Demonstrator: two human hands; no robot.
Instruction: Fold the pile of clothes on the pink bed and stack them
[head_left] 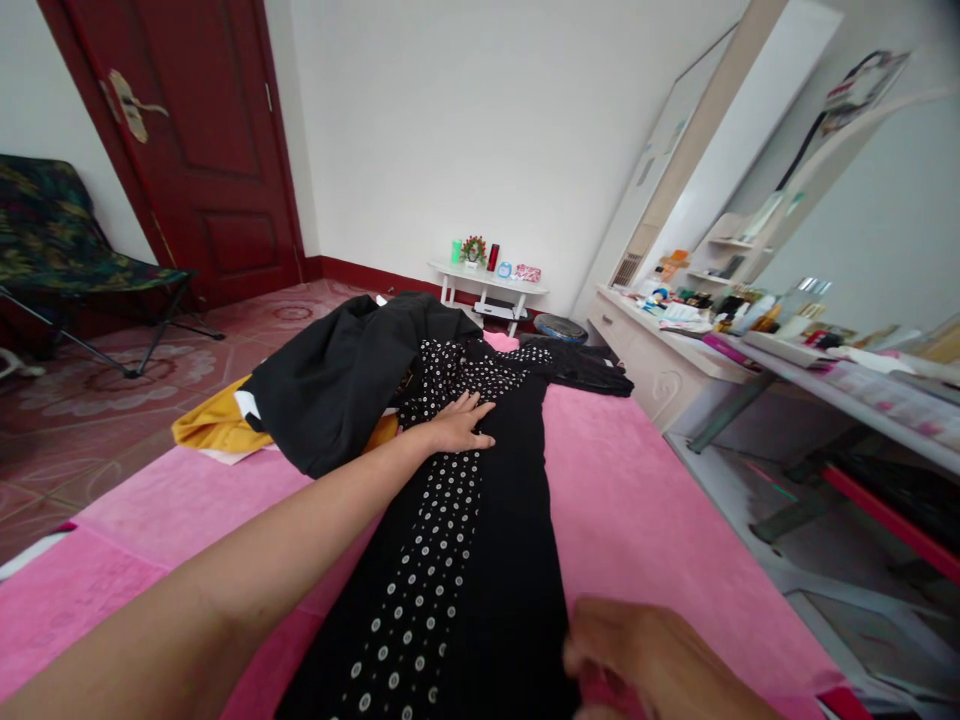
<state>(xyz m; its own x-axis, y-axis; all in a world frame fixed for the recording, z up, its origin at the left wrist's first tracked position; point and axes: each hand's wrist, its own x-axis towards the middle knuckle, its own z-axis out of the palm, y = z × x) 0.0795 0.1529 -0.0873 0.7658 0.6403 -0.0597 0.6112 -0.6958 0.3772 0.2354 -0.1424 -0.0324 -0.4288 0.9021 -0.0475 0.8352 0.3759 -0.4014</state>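
Note:
A long black dress (517, 500) lies spread lengthwise, with a white-dotted panel down its front and short sleeves at the far end. My left hand (457, 425) rests flat on its upper part, fingers spread. Low in the view, my right hand (637, 650) is at the dress's right edge, fingers bent and smeared by motion; whether they grip cloth I cannot make out. Beneath the dress is a pink cover (622, 470). Left of the dress, a heaped black garment (337, 370) partly covers a yellow cloth (217, 420).
A dressing table (660, 340) crowded with bottles stands right, near a grey metal-legged table (847, 385). A small white stand (487, 282) holds trinkets by the far wall. At left are a camouflage folding chair (75, 240) and a dark red door (195, 130).

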